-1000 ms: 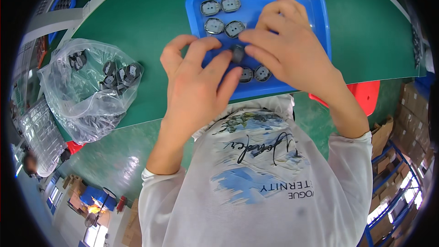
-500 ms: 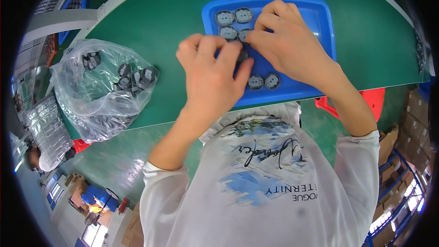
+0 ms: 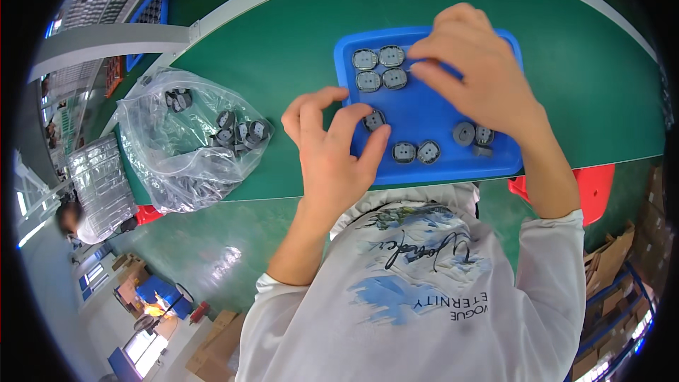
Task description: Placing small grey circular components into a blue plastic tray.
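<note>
A shallow blue tray [image 3: 445, 170] holds small rounded grey plastic housings. Several of these grey housings [image 3: 380, 69] sit in two short rows at its far left corner. My left hand [image 3: 332, 152] reaches over the tray's left side, thumb and index finger closed about one grey housing [image 3: 374, 121]. Just right of the two rows, my right hand [image 3: 474, 71] is raised above the tray. Its thumb and fingers are apart, with nothing visible between them. Two housings [image 3: 416, 152] lie side by side by the near rim, and a small cluster [image 3: 474, 136] rests under my right wrist.
Left of the tray, a clear plastic bag [image 3: 187, 148] with more grey housings lies on the green table [image 3: 283, 49]. A white frame post [image 3: 113, 41] stands beyond it. Below the near edge on the right is a red stool [image 3: 594, 191]. Cardboard boxes [image 3: 212, 346] stand on the floor.
My right hand has lifted off the two rows and its fingers have parted. My left hand is now nearer the tray's left rim, uncovering the rows. The view has shifted slightly.
</note>
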A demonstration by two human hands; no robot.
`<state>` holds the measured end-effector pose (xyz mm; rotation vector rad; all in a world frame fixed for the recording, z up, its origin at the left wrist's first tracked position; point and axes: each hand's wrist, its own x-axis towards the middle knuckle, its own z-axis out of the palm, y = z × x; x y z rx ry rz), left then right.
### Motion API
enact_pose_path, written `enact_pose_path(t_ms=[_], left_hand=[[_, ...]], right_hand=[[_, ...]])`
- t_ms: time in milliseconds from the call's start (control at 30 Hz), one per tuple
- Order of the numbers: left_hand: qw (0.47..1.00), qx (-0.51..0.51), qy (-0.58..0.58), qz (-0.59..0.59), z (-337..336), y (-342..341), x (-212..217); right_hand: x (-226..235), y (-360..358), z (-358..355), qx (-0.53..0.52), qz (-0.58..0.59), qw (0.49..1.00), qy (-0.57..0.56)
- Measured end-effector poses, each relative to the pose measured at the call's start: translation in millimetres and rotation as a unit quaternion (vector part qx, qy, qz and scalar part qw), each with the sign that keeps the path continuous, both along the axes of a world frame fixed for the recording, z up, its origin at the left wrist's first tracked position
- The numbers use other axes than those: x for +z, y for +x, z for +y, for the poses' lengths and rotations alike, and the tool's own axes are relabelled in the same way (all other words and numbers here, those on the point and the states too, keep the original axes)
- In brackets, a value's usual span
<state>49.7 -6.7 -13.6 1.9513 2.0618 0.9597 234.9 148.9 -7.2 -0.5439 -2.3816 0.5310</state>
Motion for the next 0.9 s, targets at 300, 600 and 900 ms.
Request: enact_pose_path(t_ms=[300,600,900], left_hand=[[0.998,-0.021,-0.032,0.04,1.2,0.7,12.7],[0.998,-0.001,-0.017,-0.058,-14.6,11.3,-9.8],[0.994,-0.018,0.022,-0.104,-4.5,-0.6,-24.8]], right_hand=[[16.1,23.7,16.9,-0.07,0.07,0.993,-0.059],[-4.4,35.5,34.3,-0.201,0.123,0.967,-0.098],[-30.4,41.4,67.3,-0.291,0.129,0.939,-0.127]])
